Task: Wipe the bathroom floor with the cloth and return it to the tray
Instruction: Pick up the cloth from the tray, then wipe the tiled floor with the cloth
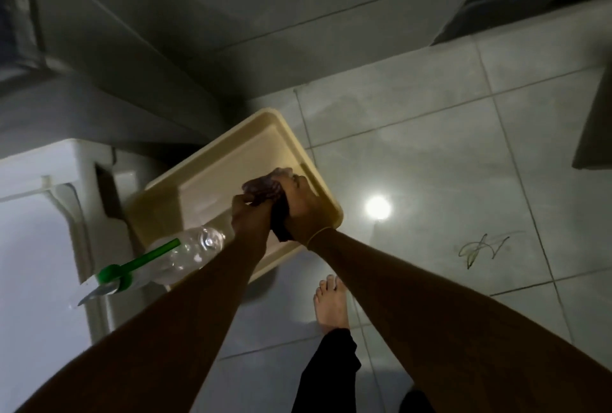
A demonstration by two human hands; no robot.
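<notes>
A cream plastic tray (pixel 212 161) lies on the grey tiled bathroom floor (pixel 414 154), close to the wall corner. Over the tray's right side both my hands hold a dark purplish cloth (pixel 265 189), bunched up between them. My left hand (pixel 250 217) grips the cloth's near side and my right hand (pixel 306 210) closes over its right side; a dark part of the cloth hangs down between my wrists. Most of the cloth is hidden by my fingers.
A clear spray bottle with a green trigger head (pixel 165 258) lies across the tray's near left corner. A white fixture (pixel 43 214) stands at the left. My bare right foot (pixel 331 303) is on the tiles below the tray. A ceiling light reflects on the floor (pixel 377 207).
</notes>
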